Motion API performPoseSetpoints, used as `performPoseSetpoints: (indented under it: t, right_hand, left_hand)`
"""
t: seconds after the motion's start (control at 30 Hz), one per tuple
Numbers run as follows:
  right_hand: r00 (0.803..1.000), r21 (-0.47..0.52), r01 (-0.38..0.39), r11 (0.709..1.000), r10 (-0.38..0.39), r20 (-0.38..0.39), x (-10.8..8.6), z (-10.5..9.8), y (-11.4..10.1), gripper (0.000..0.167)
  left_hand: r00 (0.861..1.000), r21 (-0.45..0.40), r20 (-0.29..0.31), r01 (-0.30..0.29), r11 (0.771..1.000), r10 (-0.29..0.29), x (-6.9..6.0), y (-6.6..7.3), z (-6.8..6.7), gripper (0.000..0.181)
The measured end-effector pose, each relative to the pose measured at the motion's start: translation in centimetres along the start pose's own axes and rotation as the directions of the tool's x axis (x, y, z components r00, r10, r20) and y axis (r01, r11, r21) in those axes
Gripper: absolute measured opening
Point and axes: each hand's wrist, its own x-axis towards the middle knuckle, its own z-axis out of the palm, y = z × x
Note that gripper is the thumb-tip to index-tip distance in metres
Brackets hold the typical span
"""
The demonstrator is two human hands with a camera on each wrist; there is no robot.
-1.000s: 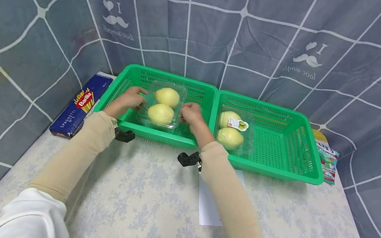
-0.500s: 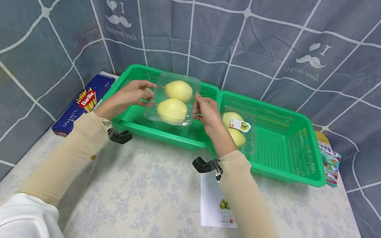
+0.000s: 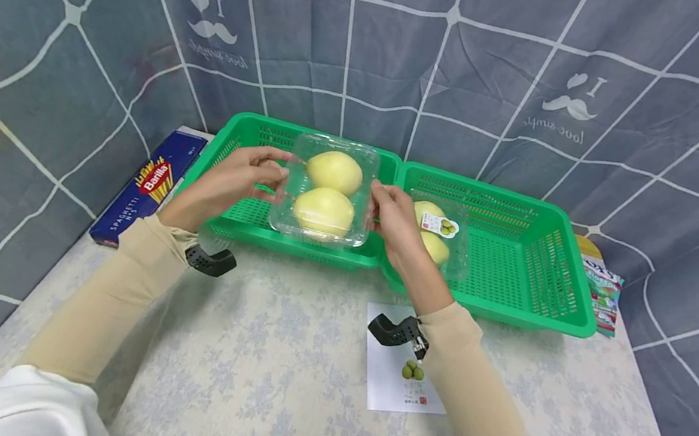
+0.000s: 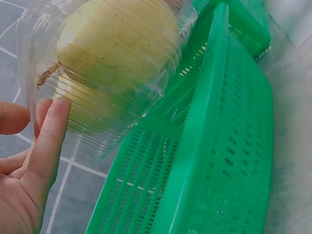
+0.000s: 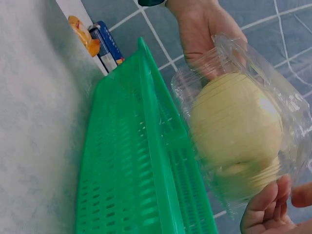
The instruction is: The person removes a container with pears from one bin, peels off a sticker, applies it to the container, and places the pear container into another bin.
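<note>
A clear plastic box with two pale yellow pears is held above the left green basket. The left hand pinches its left edge; in the left wrist view that hand's thumb and fingers grip the rim. On the other side the right hand holds the right edge, and the right wrist view shows its fingertips at the plastic. A second box of pears, bearing a white label, lies at the left of the right green basket.
A blue spaghetti box lies left of the baskets, and colourful packets lie at the right. In front, a white sheet with a pear picture is on the patterned table. A grey curtain hangs behind.
Both hands have raised the box of pears out of the left basket and moved it rightward and nearer. More of the white sheet shows.
</note>
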Motion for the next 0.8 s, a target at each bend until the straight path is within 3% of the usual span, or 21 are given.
performPoseSetpoints:
  t: [0.4,0.8]
  right_hand:
    - [0.996,-0.018,0.033,0.999,-0.032,0.083,-3.7,-0.8,-0.7,0.026]
    - [0.989,-0.071,0.051,0.996,-0.041,0.14,-7.6,-1.7,0.1,0.023]
  left_hand:
    - [0.998,-0.036,0.049,-0.045,0.998,0.047,-3.1,0.3,0.8,0.05]
    - [0.998,-0.007,0.055,-0.038,0.999,0.038,-6.8,-0.4,2.5,0.052]
